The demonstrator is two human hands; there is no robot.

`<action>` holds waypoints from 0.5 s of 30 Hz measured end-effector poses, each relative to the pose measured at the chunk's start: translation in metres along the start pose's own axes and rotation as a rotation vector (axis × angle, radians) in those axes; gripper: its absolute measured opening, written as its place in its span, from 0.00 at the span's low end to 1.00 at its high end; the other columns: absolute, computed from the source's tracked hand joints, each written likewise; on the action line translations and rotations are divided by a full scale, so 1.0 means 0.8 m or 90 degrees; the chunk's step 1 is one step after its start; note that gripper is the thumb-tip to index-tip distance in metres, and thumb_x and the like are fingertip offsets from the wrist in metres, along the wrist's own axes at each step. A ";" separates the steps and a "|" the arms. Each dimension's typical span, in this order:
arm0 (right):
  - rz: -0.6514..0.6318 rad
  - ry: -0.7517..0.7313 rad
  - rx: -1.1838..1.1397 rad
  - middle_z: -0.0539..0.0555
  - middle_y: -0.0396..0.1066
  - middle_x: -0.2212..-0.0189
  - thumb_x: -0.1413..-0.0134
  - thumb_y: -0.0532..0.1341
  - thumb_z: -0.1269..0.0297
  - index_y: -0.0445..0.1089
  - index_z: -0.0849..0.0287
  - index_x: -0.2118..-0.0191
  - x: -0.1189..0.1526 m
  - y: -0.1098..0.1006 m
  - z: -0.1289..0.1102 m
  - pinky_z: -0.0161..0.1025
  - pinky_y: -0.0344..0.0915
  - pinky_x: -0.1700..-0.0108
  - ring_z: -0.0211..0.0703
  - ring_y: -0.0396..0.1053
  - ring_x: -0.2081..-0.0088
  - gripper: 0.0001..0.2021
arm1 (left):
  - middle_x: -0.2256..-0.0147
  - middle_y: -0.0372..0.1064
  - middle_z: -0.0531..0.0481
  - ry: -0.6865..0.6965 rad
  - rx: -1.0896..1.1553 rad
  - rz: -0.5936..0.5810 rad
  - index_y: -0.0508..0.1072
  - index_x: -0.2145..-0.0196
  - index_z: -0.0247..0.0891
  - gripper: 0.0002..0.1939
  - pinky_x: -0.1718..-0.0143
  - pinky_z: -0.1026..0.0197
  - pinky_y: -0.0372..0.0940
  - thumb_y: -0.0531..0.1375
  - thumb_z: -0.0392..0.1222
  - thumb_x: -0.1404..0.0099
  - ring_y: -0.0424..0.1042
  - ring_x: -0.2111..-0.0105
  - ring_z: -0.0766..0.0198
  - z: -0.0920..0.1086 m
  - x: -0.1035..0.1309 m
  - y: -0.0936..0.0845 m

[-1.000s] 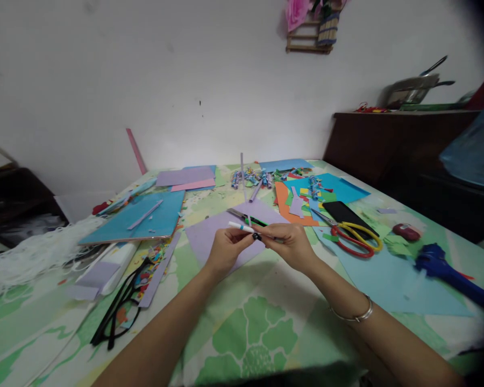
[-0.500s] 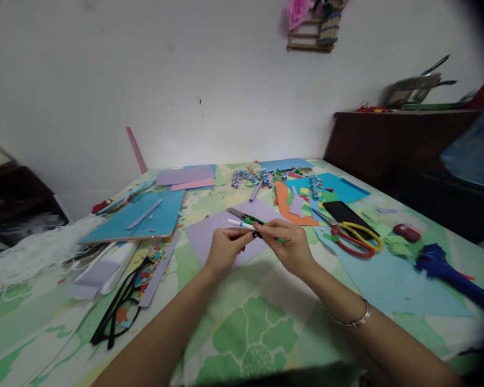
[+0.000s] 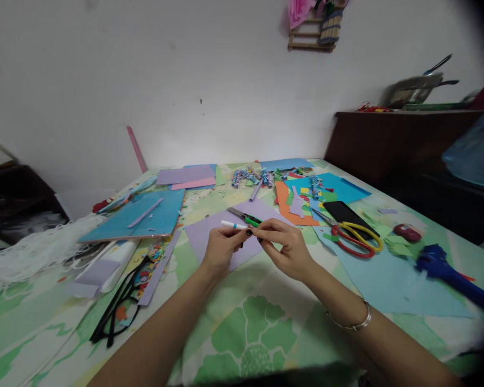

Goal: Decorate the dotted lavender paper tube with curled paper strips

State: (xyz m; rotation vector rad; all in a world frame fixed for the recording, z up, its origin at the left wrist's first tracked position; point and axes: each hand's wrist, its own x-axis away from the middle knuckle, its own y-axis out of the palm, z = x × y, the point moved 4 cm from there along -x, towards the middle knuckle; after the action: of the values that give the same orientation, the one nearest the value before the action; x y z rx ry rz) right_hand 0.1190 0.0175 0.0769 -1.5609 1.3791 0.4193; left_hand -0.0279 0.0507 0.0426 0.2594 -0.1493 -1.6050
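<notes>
Above a sheet of purple paper (image 3: 204,231), my left hand (image 3: 221,248) is closed round a slim white pen (image 3: 230,224) with a blue band. Its white end points left. The fingers of my right hand (image 3: 285,244) are pinched at the pen's other end, which they partly cover. Just behind the hands lies a craft knife (image 3: 250,219) with a green handle and dark blade; the right fingers hide part of it. A rolled purple paper tube (image 3: 256,191) rests beyond the sheet.
To the right are scissors (image 3: 353,236), a black phone (image 3: 341,210), light-blue paper (image 3: 403,285) and a blue glue gun (image 3: 435,260). Eyeglasses (image 3: 119,309), paper scraps and a blue board (image 3: 141,215) stand left. Small paper rolls (image 3: 252,176) sit at the back.
The pen has shifted a little to the left along with my left hand. My right fingers have moved slightly left too, uncovering more of the craft knife's handle.
</notes>
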 end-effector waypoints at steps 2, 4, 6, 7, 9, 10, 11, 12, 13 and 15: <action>-0.021 0.035 -0.028 0.55 0.71 0.63 0.46 0.56 0.73 0.73 0.51 0.52 -0.001 -0.002 -0.001 0.37 0.65 0.63 0.38 0.69 0.64 0.18 | 0.87 0.60 0.55 0.012 -0.023 -0.001 0.76 0.81 0.32 0.14 0.82 0.66 0.42 0.71 0.46 0.59 0.51 0.84 0.75 -0.001 -0.003 -0.002; -0.044 0.081 -0.048 0.55 0.72 0.64 0.46 0.58 0.71 0.71 0.51 0.50 -0.002 -0.003 0.001 0.37 0.65 0.63 0.39 0.69 0.65 0.18 | 0.87 0.60 0.55 0.030 -0.041 -0.002 0.76 0.81 0.32 0.14 0.81 0.66 0.44 0.70 0.47 0.57 0.52 0.84 0.75 0.000 -0.004 -0.003; -0.052 0.115 -0.053 0.54 0.72 0.68 0.45 0.58 0.69 0.70 0.52 0.48 -0.002 -0.002 0.004 0.36 0.64 0.66 0.38 0.67 0.68 0.18 | 0.87 0.60 0.55 0.046 -0.054 -0.004 0.75 0.83 0.32 0.14 0.81 0.66 0.46 0.70 0.47 0.56 0.53 0.84 0.75 0.001 -0.005 -0.003; -0.050 0.127 -0.053 0.54 0.72 0.70 0.45 0.58 0.67 0.70 0.53 0.49 -0.001 -0.001 0.005 0.36 0.63 0.67 0.38 0.67 0.70 0.17 | 0.87 0.61 0.55 0.051 -0.058 -0.006 0.75 0.83 0.32 0.13 0.81 0.66 0.46 0.69 0.46 0.56 0.54 0.83 0.74 0.001 -0.004 -0.002; -0.041 0.159 -0.075 0.54 0.72 0.70 0.44 0.58 0.64 0.72 0.55 0.50 0.000 0.002 0.011 0.36 0.63 0.68 0.38 0.66 0.71 0.16 | 0.85 0.64 0.54 0.056 -0.067 -0.015 0.76 0.81 0.33 0.12 0.80 0.67 0.48 0.69 0.45 0.56 0.56 0.83 0.73 0.003 -0.002 0.001; -0.041 0.184 -0.106 0.54 0.73 0.70 0.44 0.58 0.62 0.71 0.56 0.50 0.001 0.004 0.014 0.36 0.63 0.68 0.38 0.66 0.70 0.16 | 0.84 0.66 0.53 0.062 -0.076 -0.026 0.77 0.80 0.33 0.11 0.79 0.66 0.49 0.69 0.45 0.55 0.57 0.82 0.73 0.005 0.000 0.003; -0.041 0.218 -0.149 0.54 0.73 0.70 0.44 0.58 0.60 0.70 0.57 0.49 0.002 0.006 0.018 0.37 0.63 0.68 0.38 0.66 0.71 0.18 | 0.82 0.68 0.52 0.069 -0.087 -0.042 0.78 0.78 0.33 0.10 0.79 0.66 0.50 0.69 0.44 0.54 0.58 0.81 0.72 0.006 0.002 0.005; -0.043 0.257 -0.198 0.54 0.73 0.72 0.43 0.57 0.58 0.69 0.58 0.47 0.003 0.007 0.023 0.36 0.63 0.70 0.38 0.66 0.72 0.20 | 0.81 0.69 0.52 0.079 -0.100 -0.065 0.78 0.76 0.33 0.10 0.78 0.66 0.51 0.68 0.44 0.53 0.59 0.80 0.72 0.008 0.004 0.008; -0.047 0.296 -0.247 0.53 0.72 0.74 0.43 0.56 0.55 0.67 0.59 0.46 0.003 0.009 0.027 0.36 0.62 0.72 0.37 0.64 0.75 0.21 | 0.81 0.69 0.51 0.091 -0.113 -0.094 0.79 0.74 0.34 0.09 0.78 0.66 0.52 0.67 0.43 0.51 0.60 0.80 0.71 0.009 0.006 0.011; -0.059 0.357 -0.318 0.51 0.69 0.80 0.44 0.56 0.53 0.67 0.62 0.46 0.004 0.009 0.032 0.34 0.57 0.77 0.35 0.60 0.80 0.23 | 0.80 0.68 0.52 0.120 -0.139 -0.157 0.79 0.72 0.35 0.08 0.76 0.65 0.54 0.66 0.42 0.49 0.61 0.78 0.70 0.012 0.010 0.016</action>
State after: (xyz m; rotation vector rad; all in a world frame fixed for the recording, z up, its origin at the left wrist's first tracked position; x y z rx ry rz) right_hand 0.1218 0.0380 0.0595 -2.2652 1.6947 0.2893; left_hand -0.0186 0.0414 0.0545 0.2660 0.2105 -1.8140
